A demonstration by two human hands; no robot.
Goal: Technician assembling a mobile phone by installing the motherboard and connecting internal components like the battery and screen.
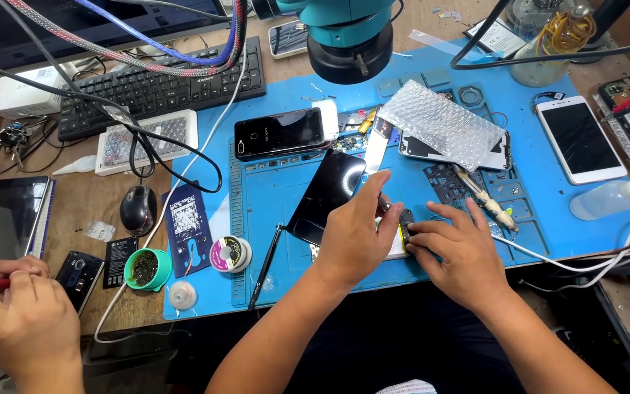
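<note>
Both hands together, left hand & right hand curled, fingertips pinching small dark part over blue mat

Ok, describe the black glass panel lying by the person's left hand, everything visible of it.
The black glass panel is a thin, glossy rectangle, like a phone screen, reflecting a curved streak of light. It lies flat and tilted diagonally on the blue work mat, below a black phone. Its lower right part is hidden under the left hand, which rests over it; a black pen-like tool lies just beside its lower left corner.
</note>
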